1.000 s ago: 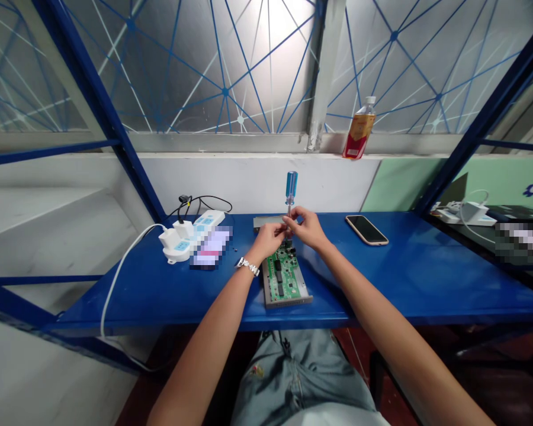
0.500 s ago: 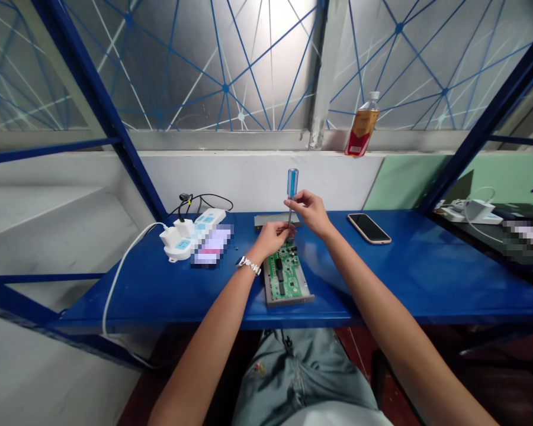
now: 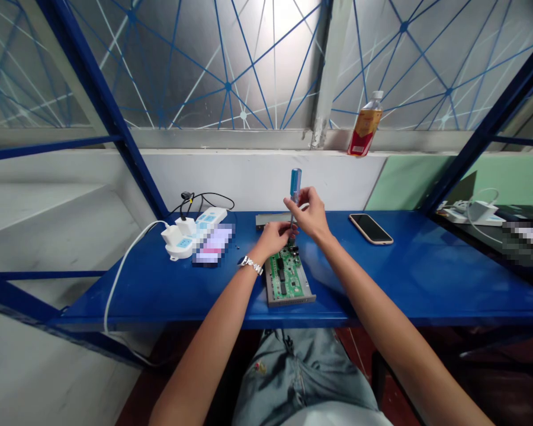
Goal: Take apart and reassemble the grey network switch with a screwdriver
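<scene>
A screwdriver with a clear blue handle stands nearly upright over the far end of a green circuit board. My right hand is closed on it with thumb and fingers around the lower handle. Low on the shaft, the fingertips of my left hand are pinched together around it, close above the board. The board lies in a shallow grey metal case near the table's front edge. My fingers hide the screwdriver's tip and the board's far end.
Behind my hands lies a flat grey metal cover. A white power strip with plugs and a blurred-out phone are at left on the blue table. Another phone lies at right. A drink bottle stands on the ledge.
My right hand's fingers have shifted their grip around the lower handle of the screwdriver, which has turned slightly. My left hand stays at the shaft. The view has moved a little.
</scene>
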`<state>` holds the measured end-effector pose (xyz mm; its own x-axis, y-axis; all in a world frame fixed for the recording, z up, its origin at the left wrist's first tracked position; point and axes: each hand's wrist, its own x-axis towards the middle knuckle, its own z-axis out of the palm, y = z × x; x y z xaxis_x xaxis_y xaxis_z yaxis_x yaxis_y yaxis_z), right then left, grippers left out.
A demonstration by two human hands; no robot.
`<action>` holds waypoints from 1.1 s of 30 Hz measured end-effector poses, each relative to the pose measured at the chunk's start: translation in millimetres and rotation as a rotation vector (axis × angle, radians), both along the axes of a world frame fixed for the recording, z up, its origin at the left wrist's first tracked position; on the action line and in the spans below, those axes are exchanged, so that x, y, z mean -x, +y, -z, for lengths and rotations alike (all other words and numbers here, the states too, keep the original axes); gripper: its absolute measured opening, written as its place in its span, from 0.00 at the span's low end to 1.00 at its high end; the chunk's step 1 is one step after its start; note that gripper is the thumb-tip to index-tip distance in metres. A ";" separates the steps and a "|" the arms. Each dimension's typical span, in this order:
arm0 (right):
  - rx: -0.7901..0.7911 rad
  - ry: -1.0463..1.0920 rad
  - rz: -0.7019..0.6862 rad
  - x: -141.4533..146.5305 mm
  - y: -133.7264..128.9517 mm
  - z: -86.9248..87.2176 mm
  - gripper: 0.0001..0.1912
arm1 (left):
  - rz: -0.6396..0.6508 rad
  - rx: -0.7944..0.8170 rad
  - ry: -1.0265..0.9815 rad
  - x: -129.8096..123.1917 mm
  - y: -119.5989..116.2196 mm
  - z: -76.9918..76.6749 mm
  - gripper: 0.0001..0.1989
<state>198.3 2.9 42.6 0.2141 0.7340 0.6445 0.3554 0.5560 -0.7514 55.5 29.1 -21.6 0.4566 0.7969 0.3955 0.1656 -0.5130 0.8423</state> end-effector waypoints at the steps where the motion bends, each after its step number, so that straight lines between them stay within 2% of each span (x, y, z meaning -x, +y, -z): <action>1: 0.027 -0.003 -0.107 -3.6 1.0 -0.9 0.19 | 0.006 0.008 -0.009 0.0 0.1 0.1 0.09; 3: 0.107 -0.044 -0.309 -11.8 2.8 -2.4 0.21 | 0.012 0.031 -0.037 -0.5 0.7 1.1 0.08; 5: 0.147 -0.102 -0.366 -18.3 2.8 -2.9 0.22 | 0.014 0.048 -0.051 -1.4 1.2 2.3 0.08; 7: 0.129 -0.160 -0.282 -20.5 0.7 -2.7 0.23 | 0.010 0.052 -0.046 -2.1 1.2 2.9 0.08; 12: 0.016 -0.270 0.036 -11.7 -7.3 -1.7 0.24 | 0.011 0.028 -0.030 -2.1 0.1 2.3 0.08; 15: 0.026 -0.250 0.098 -7.0 -8.8 -0.4 0.22 | 0.008 0.003 -0.025 -1.8 -0.1 2.4 0.09; 17: 0.051 -0.191 0.053 -6.3 -7.8 1.6 0.22 | 0.004 -0.015 -0.013 -1.5 -0.3 2.6 0.09; 22: 0.056 0.074 -0.206 -8.2 -5.3 3.7 0.22 | -0.022 -0.039 0.001 0.0 -3.7 -2.1 0.08; 28: -0.002 0.212 -0.291 -10.9 -12.2 -6.4 0.22 | -0.092 -0.170 0.035 10.8 -14.7 -24.5 0.09; 30: 0.018 0.282 -0.320 -9.8 -11.5 -4.8 0.24 | -0.153 -0.225 0.028 20.9 -17.1 -31.8 0.12; 33: 0.119 0.397 -0.408 -2.6 -6.5 6.5 0.26 | -0.241 -0.190 -0.013 42.1 -16.1 -37.5 0.21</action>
<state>200.9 -3.6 36.1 0.1067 0.8704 0.4806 -0.1918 0.4923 -0.8490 13.4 13.0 15.9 0.2571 0.7930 0.5524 0.2919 -0.6086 0.7378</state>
